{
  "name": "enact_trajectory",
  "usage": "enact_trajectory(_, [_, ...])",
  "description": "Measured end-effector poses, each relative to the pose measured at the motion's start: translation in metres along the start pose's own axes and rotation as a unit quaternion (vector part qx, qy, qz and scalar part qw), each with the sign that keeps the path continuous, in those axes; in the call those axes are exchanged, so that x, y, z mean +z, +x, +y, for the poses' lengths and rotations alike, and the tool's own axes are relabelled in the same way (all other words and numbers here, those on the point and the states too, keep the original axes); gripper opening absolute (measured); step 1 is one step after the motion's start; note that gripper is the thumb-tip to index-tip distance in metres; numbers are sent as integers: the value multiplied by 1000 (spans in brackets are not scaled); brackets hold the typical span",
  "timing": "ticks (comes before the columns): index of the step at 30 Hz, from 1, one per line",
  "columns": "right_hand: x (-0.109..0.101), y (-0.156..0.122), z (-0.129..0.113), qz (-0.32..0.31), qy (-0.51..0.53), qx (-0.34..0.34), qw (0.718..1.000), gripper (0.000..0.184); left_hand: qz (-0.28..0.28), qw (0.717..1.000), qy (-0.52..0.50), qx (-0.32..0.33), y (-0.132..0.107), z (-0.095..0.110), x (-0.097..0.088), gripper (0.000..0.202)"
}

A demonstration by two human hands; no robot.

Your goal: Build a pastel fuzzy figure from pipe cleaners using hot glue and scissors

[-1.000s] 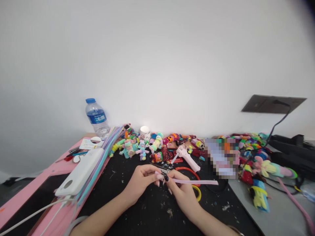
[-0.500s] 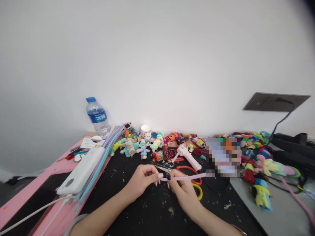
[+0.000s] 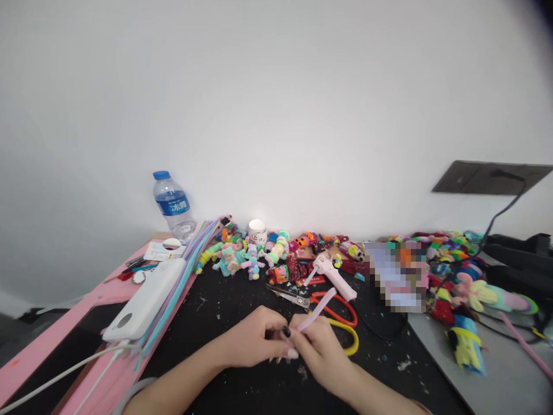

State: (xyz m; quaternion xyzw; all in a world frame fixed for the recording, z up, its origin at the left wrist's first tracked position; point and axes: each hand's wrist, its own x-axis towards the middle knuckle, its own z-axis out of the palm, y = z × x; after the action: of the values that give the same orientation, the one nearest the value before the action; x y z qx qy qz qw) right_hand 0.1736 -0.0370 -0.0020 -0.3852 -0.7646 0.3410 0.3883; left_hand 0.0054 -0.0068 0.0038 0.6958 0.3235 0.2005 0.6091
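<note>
Both my hands meet low over the black mat (image 3: 242, 300), pinching a pale pink pipe cleaner (image 3: 317, 307). My left hand (image 3: 254, 344) is closed on its near end, fingers curled with a dark nail showing. My right hand (image 3: 319, 350) is closed on the same strand just beside it. The free end sticks up and to the right, toward the red-handled scissors (image 3: 332, 308). A pink glue gun (image 3: 332, 275) lies just beyond them.
Small fuzzy figures (image 3: 250, 259) line the back of the desk, with more heaped at the right (image 3: 449, 271). A water bottle (image 3: 173, 204), a white cup (image 3: 257, 230), a bundle of pipe cleaners (image 3: 185, 259) and a white power bank (image 3: 144, 300) sit at left. Yellow-handled scissors (image 3: 348, 340) lie by my right hand.
My hands have dropped nearer to me. The pipe cleaner, earlier stretched flat to the right, now shows a shorter free end tilted upward.
</note>
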Motion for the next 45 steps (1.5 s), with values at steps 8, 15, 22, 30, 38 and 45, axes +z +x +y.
enact_trajectory(8, [0, 4, 10, 126, 28, 57, 990, 27, 156, 965, 173, 121, 2, 0, -9, 13])
enact_trajectory(15, [2, 4, 9, 102, 44, 50, 993, 24, 130, 913, 322, 213, -3, 1, -12, 16])
enact_trajectory(22, [1, 6, 9, 90, 46, 57, 993, 24, 99, 874, 397, 264, -2, 0, -13, 24])
enact_trajectory(30, [0, 6, 6, 75, 60, 86, 992, 26, 95, 845, 461, 254, 0, 0, -10, 31])
enact_trajectory(38, [1, 5, 7, 79, 54, 94, 991, 26, 70, 856, 465, 216, 0, -2, -9, 32])
enact_trajectory(45, [-1, 6, 7, 37, 70, 101, 992, 23, 61, 888, 417, 185, -1, 2, -10, 27])
